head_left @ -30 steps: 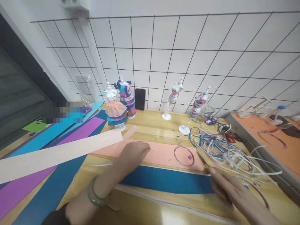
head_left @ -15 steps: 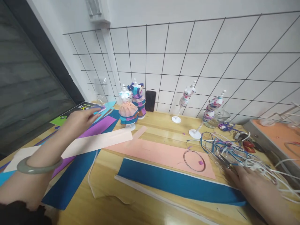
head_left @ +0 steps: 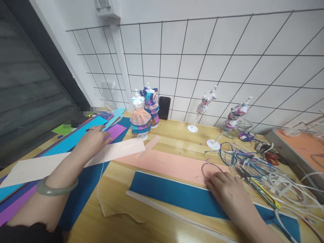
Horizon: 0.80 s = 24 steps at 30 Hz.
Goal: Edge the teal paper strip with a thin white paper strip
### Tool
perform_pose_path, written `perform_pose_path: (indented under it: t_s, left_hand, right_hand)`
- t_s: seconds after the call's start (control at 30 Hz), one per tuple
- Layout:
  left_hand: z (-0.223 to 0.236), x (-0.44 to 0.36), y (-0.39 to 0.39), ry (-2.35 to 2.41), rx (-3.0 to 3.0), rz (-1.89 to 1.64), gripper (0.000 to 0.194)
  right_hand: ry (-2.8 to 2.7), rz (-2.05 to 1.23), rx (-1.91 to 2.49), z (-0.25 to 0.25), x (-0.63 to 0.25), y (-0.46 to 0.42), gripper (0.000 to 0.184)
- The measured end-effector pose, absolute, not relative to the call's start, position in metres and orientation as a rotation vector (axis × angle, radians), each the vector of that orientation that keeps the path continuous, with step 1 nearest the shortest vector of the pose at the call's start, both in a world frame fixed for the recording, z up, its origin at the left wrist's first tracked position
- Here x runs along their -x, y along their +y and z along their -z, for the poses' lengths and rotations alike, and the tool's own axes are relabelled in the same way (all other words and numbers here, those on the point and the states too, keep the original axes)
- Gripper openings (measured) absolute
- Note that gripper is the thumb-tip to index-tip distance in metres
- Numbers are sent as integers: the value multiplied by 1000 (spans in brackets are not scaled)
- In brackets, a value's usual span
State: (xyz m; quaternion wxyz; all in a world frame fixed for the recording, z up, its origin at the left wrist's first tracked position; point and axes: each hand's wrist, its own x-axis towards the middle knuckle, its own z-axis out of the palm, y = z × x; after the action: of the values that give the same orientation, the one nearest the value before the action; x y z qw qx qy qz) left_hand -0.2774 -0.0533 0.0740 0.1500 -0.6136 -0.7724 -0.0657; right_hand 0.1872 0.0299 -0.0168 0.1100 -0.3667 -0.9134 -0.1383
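My left hand [head_left: 94, 143] is over the layered strips on the left, touching or just above a pale strip [head_left: 126, 148] and a purple strip [head_left: 117, 131]; its curled fingertips are hidden. The fingers of my right hand [head_left: 229, 192] are closed at a thin metal ring [head_left: 204, 168], hiding its right side. The ring is over a pink strip [head_left: 174, 167]. Beneath my right hand and wrist runs a teal strip [head_left: 172, 194] with a white edge. Yellow-and-black scissors [head_left: 264, 192] lie right of that hand, not held.
Two dressed mini mannequins [head_left: 140, 116] stand at the back beside a phone [head_left: 164, 108]. Two more patterned mannequins [head_left: 206, 103] stand further right, near a glass bowl [head_left: 243, 126]. Tangled ribbons and cords [head_left: 283, 182] cover the right side, by an orange-topped box [head_left: 301, 145].
My right hand has left the scissors and moved left to the metal ring. My left hand has come down and right, from near the bright blue sheets to the purple and pale strips.
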Motion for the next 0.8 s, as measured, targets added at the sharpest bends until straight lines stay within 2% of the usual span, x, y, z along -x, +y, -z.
perform_pose_path:
  t_s: [0.1, 0.37, 0.43, 0.57, 0.73, 0.8]
  left_hand:
    - [-73, 248, -54, -2089, 1848, 203, 29]
    - [-47, 115, -66, -1649, 2452, 856, 18]
    - [-41, 92, -72, -1543, 2505, 929, 24]
    - [-37, 72, -81, -1468, 2539, 958, 28]
    - [-35, 70, -84, -1446, 2545, 994, 11]
    - [-34, 71, -85, -1446, 2537, 1037, 11]
  right_hand:
    - [-2677, 494, 1102, 23, -182, 30, 25]
    - [-2529, 420, 852, -10, -165, -12, 26]
    - [-2503, 397, 768, -19, -155, -26, 28]
    - [-2531, 355, 572, -30, -143, -43, 27]
    - [-2508, 301, 579, -30, -138, -50, 24]
    - [-2528, 290, 588, -26, -138, -50, 24]
